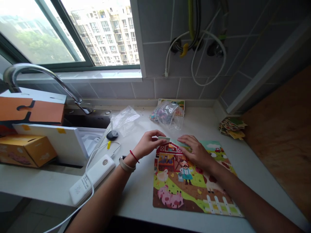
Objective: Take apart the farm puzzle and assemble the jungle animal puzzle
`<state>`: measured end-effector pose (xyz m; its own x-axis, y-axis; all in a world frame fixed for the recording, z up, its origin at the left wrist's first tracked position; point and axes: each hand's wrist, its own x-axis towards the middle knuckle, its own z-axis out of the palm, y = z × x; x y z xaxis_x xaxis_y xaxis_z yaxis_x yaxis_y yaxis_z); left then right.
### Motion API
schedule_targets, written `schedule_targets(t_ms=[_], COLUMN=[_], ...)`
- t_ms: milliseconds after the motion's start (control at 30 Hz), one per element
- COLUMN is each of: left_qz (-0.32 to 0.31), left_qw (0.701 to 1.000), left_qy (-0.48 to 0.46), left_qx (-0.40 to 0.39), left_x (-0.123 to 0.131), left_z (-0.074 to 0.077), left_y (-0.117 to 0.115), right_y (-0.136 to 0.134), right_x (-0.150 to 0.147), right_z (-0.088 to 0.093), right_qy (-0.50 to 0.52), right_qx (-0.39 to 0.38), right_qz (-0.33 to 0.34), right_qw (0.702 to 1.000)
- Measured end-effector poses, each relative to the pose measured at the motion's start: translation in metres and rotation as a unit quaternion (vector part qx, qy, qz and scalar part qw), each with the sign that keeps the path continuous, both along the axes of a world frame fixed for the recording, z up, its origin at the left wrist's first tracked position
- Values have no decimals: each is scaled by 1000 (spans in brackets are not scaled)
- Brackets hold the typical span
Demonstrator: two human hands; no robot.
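Note:
A farm-scene jigsaw puzzle [184, 189] lies on the white counter [138, 200], showing a red barn, a farmer and pink pigs. My left hand [147, 144] pinches a pale green puzzle piece [164, 138] at the puzzle's top edge. My right hand [196, 152] rests flat on the upper part of the puzzle, close to that piece, holding nothing. Loose puzzle pieces [232, 127] lie in a pile to the upper right. A clear plastic bag [167, 115] of small pieces sits at the back, partly covering a picture card [178, 104].
A white power bank [92, 179] with a cable lies left of my left arm. Beyond it stand a cardboard box [26, 150], an orange box lid [31, 110] and a curved faucet [43, 72] over a sink. A wooden board [279, 139] stands at the right.

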<state>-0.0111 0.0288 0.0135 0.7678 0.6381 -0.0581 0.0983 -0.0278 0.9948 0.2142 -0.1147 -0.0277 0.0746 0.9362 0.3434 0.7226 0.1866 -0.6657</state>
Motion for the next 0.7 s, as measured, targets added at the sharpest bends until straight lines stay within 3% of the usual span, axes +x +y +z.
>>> schedule_targets(t_ms=[333,500,600,700], left_qz=[46,51,49,53], left_qw=[994,989,988,986], left_qy=[-35,-53,-65,-85], left_qx=[-94,-128,-133,-137], left_x=[7,13,15,16], left_z=[-1,-2,-6,-6], left_y=[-16,-26,-32,-32], right_y=[-6,-7,-6,-5], right_x=[-12,-20,-24,-24], right_z=[10,5,2,0], right_qy=[174,358,387,370], right_qx=[-86,-143,-167,-170], right_qz=[59,81,95,93], right_qw=[979,919,902,909])
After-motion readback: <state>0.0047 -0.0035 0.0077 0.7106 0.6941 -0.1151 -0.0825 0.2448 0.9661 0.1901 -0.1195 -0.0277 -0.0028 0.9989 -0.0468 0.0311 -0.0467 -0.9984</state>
